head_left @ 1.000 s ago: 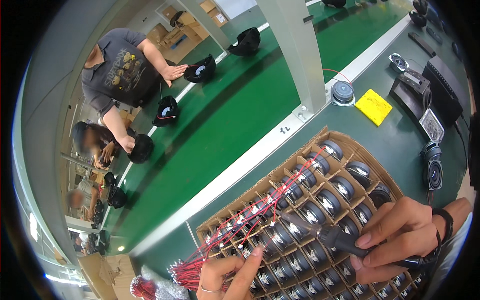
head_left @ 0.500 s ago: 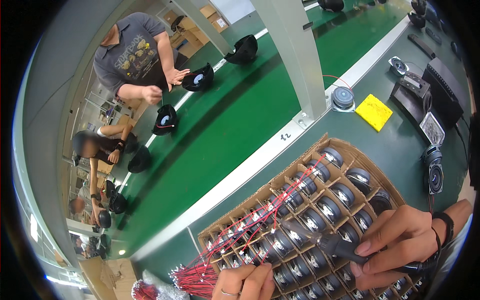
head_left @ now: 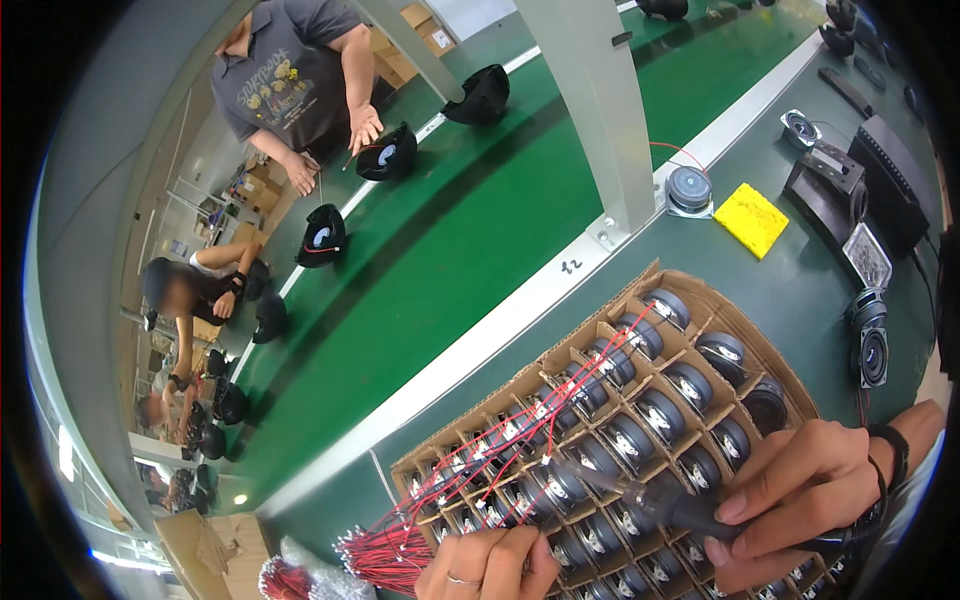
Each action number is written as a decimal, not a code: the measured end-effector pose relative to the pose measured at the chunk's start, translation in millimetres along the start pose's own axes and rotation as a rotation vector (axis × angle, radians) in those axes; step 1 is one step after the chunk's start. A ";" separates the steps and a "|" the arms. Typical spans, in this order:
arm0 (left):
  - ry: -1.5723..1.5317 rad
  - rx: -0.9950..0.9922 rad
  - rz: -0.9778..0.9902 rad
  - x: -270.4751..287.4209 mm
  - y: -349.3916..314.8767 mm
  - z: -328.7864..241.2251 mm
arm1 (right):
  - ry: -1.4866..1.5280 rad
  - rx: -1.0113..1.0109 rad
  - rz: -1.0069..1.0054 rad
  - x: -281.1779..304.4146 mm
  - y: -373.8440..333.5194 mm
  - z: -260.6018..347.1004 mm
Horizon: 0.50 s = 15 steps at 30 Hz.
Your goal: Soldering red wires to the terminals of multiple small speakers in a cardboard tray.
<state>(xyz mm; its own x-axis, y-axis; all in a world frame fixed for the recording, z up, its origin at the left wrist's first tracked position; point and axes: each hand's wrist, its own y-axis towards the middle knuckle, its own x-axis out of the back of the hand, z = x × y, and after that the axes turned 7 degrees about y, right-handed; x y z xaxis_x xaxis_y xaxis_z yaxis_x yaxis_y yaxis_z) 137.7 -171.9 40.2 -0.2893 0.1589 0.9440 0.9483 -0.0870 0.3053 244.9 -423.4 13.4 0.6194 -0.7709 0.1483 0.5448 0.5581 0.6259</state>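
Observation:
My right hand (head_left: pixel 800 490) grips the black handle of a soldering iron (head_left: pixel 675 503), whose tip points left over the speakers. My left hand (head_left: pixel 490 565) is closed at the near side of a divided cardboard box (head_left: pixel 765 345); its fingertips pinch a thin red wire, whose free end shows just above them. Small round speakers (head_left: pixel 628 440) with metal terminals fill the box's compartments. Several red wires (head_left: pixel 480 450) with white connectors lie across them. The iron's tip is close to a speaker in the middle rows; contact there is hard to make out.
Bundles of red wires (head_left: pixel 385 560) lie left of the box. A yellow sponge (head_left: pixel 752 220), a loose speaker (head_left: pixel 688 190) and black housings (head_left: pixel 885 185) sit to the right. Beyond a grey post (head_left: pixel 600 110), a green belt (head_left: pixel 450 270) carries black shells; co-workers stand across it.
Both my hands and the iron have barely moved. Across the belt, the nearest co-worker's hands have shifted, one now turned palm outward beside a black shell. My view has tilted slightly.

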 end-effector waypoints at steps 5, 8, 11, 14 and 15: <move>0.063 0.005 -0.016 4.5 -1.5 -2.0 | 0.081 0.034 -0.038 -4.8 -0.2 -8.7; 0.078 -0.006 -0.021 3.0 -1.1 -4.0 | 0.076 0.029 -0.076 -6.7 -1.4 -6.5; 0.118 0.007 -0.022 2.6 -2.2 -3.1 | 0.085 0.047 -0.097 -10.0 -0.6 -14.0; 0.084 -0.022 -0.013 -0.5 0.0 -2.3 | -0.009 0.070 -0.115 -9.5 5.0 -3.1; 0.087 -0.025 -0.011 -0.6 0.2 -2.3 | -0.041 0.116 -0.108 -9.1 8.6 -2.6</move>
<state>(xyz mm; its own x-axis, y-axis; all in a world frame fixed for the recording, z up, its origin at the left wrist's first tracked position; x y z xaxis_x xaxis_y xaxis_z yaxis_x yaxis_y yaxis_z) 137.7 -174.3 40.0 -0.3105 0.0744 0.9477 0.9418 -0.1108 0.3173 245.4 -410.7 15.5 0.5359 -0.8377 0.1050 0.5367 0.4340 0.7235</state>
